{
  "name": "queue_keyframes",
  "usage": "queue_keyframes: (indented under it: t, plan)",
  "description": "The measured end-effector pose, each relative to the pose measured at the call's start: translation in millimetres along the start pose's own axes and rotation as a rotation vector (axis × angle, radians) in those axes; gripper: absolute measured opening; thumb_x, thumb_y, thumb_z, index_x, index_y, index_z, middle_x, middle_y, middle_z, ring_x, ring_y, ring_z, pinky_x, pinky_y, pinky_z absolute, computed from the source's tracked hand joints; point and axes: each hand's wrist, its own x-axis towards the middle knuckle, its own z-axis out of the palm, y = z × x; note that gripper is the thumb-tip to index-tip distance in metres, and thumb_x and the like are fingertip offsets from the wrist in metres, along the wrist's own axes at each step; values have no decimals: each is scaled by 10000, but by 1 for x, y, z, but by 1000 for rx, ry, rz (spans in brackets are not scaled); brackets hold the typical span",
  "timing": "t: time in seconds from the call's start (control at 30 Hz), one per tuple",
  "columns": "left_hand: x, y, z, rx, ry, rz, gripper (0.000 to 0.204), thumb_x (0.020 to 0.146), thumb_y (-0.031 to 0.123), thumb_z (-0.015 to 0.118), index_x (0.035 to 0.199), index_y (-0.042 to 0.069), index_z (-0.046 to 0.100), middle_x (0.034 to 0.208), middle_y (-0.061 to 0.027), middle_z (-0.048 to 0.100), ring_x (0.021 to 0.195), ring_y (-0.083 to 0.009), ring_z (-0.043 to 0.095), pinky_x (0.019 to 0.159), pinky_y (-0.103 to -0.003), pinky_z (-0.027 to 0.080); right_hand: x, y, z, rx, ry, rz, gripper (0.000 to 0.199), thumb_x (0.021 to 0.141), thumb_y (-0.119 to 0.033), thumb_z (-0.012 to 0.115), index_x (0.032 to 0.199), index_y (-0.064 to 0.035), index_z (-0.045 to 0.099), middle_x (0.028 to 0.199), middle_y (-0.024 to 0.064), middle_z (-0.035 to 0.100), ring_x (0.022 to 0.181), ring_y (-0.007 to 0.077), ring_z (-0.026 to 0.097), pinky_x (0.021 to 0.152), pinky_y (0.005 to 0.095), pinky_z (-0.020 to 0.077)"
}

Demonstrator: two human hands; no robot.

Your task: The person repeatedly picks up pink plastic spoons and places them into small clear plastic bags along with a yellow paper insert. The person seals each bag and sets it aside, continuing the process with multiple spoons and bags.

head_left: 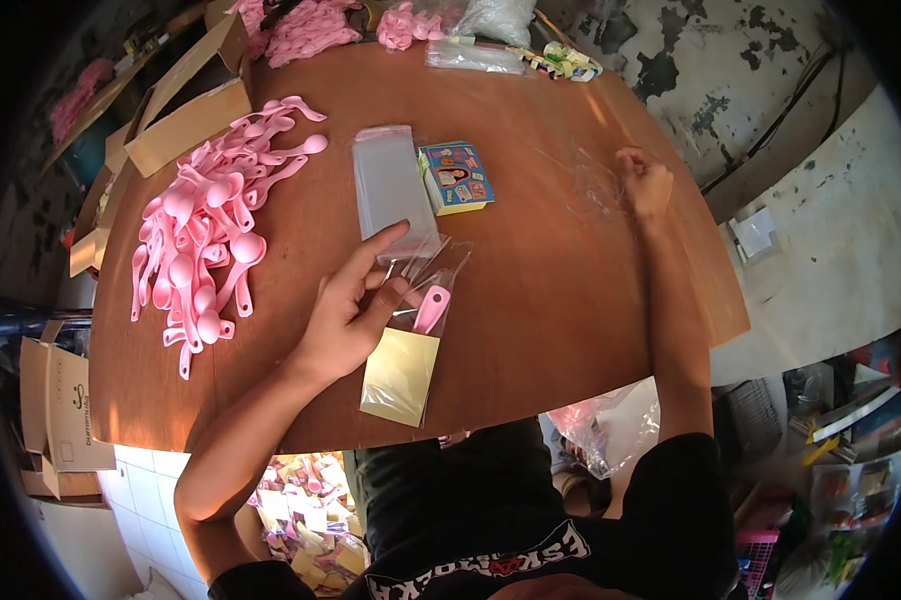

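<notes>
My left hand (345, 305) pinches the open-looking upper end of a clear plastic bag (448, 262) between thumb and fingers. Inside that bag are a pale yellow card (400, 375) and a pink spoon, whose handle (431, 310) with a hole shows above the card. Far to the right, my right hand (647, 182) hovers over the table with its fingers curled in, slightly blurred. Thin clear plastic strips (595, 185) are beside its fingertips; whether it grips one is unclear. Beyond my left hand lie a stack of clear bags (385, 180) and a stack of printed blue cards (457, 175).
A heap of pink spoons (205, 225) covers the left of the brown table (540, 310). An open cardboard box (185, 110) stands behind it. More pink pieces (310, 32) and plastic packs (475, 57) line the far edge. Below is a container of packed pieces (310, 505).
</notes>
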Motion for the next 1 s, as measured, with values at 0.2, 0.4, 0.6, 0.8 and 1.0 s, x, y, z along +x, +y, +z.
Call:
queue_keyframes:
  t: [0.2,0.4,0.6,0.8,1.0]
  plan:
    - [0,5,0,-72,21,-72,529,956,-31,511,1459,33,362,908,-110,720,849,-59,593,786,-220,433,2,-26,-7,-130,-391,-64,265,901,-325,657,967,-85,747,833,117,732,767,283,708,726,381,531]
    - [2,8,0,-113,10,-46,511,981,15,511,1466,31,349,946,-106,724,857,-61,581,792,-217,434,11,-42,-23,148,35,51,277,915,-316,654,1002,-69,744,855,106,737,759,202,699,734,316,517]
    - [-2,18,-5,-211,54,-25,530,1005,59,501,1492,36,292,979,-104,727,846,-59,599,755,-218,456,-37,-177,-49,712,-494,-105,235,921,-225,679,1051,-34,727,1015,74,724,902,122,645,815,279,496]
    - [-5,20,-7,-271,108,92,637,996,82,529,1529,51,180,1057,-140,701,941,-129,655,795,-254,501,-99,-284,-52,1119,-973,100,180,929,-160,672,983,10,687,828,3,665,787,55,609,712,227,488]
    - [7,12,-28,-40,242,553,976,865,274,721,1534,26,57,1419,-238,402,1361,-342,371,1143,-500,241,-47,-318,-79,1062,-446,-465,111,894,-93,679,890,17,692,767,46,683,711,91,620,642,252,473]
